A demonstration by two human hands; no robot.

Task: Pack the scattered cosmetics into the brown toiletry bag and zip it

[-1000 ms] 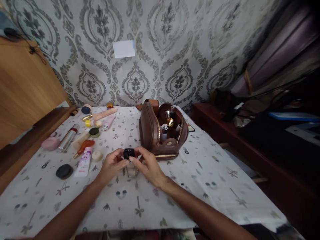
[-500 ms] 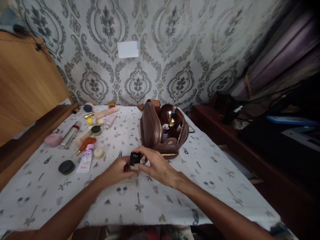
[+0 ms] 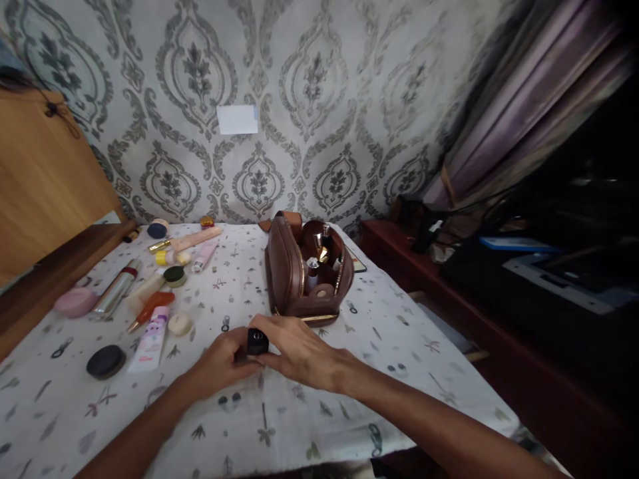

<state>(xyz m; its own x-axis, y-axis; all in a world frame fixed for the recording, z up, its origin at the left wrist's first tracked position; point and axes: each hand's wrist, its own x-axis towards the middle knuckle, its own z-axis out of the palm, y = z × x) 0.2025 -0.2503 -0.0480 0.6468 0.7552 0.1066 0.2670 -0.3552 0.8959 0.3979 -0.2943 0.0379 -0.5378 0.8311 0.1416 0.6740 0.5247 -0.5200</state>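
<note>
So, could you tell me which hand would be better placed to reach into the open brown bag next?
Probably the right hand: it is closer to the brown bag, just in front of it. The left hand is farther away, to the left of the black cap at the right fingers.

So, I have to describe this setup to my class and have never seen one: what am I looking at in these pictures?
No machine here: these are a person's own bare left hand and right hand. Every picture comes from one camera worn on the head, looking forward and down. Between the fingers is a small, square black cap; fingers hide what is below. A white cloth with printed leaves covers the surface. Beyond the hands stands an open brown bag with small containers inside. To the left lie a white-and-pink tube, a flat round black-topped container and other small items.
</note>
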